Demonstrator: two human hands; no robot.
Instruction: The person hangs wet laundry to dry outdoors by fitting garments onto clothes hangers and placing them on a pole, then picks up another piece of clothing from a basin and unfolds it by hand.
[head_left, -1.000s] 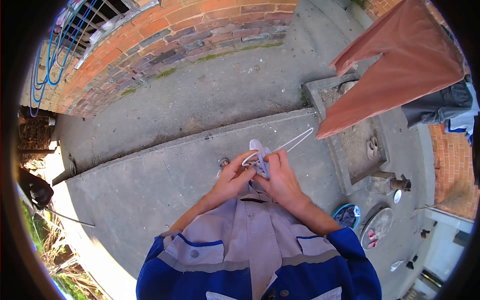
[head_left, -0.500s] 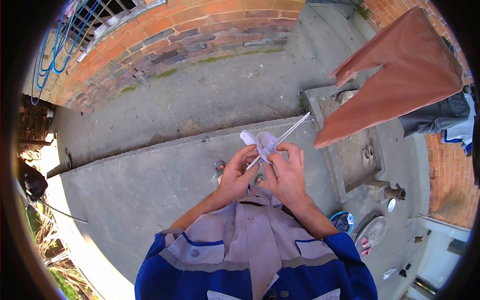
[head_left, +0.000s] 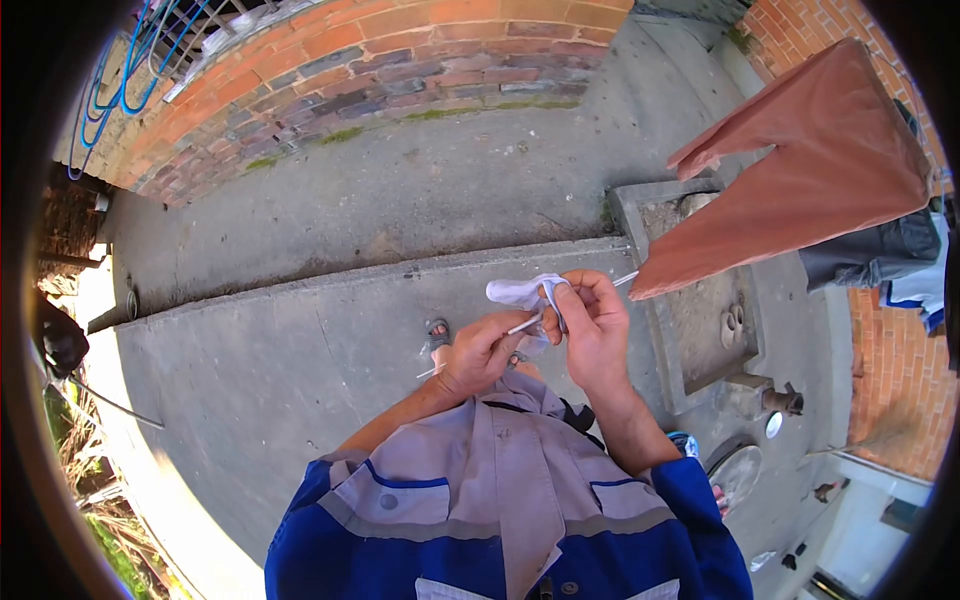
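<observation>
My left hand point(head_left: 478, 352) is closed around a thin white rod point(head_left: 524, 324), whose near end sticks out past the wrist at lower left. The fingers of my right hand point(head_left: 597, 335) pinch a small pale lilac cloth piece, sock-like in shape point(head_left: 513, 291). One rounded part of it points left above my left hand, and another part hangs below the fingers. Beyond my right hand the rod shows again, its far end near the hanging brown trousers point(head_left: 800, 175). Where rod and cloth meet is partly hidden by my fingers.
Dark clothes point(head_left: 875, 255) hang behind the trousers. A low concrete trough point(head_left: 672, 365) with a pair of shoes point(head_left: 733, 326) lies to the right. A concrete step edge point(head_left: 400, 275) crosses ahead, before a brick wall point(head_left: 430, 60). Blue hangers point(head_left: 138, 75) hang at upper left.
My right hand has moved slightly right and up with the cloth. My left hand has slid along the rod, which now extends lower left behind it. The cloth is more bunched.
</observation>
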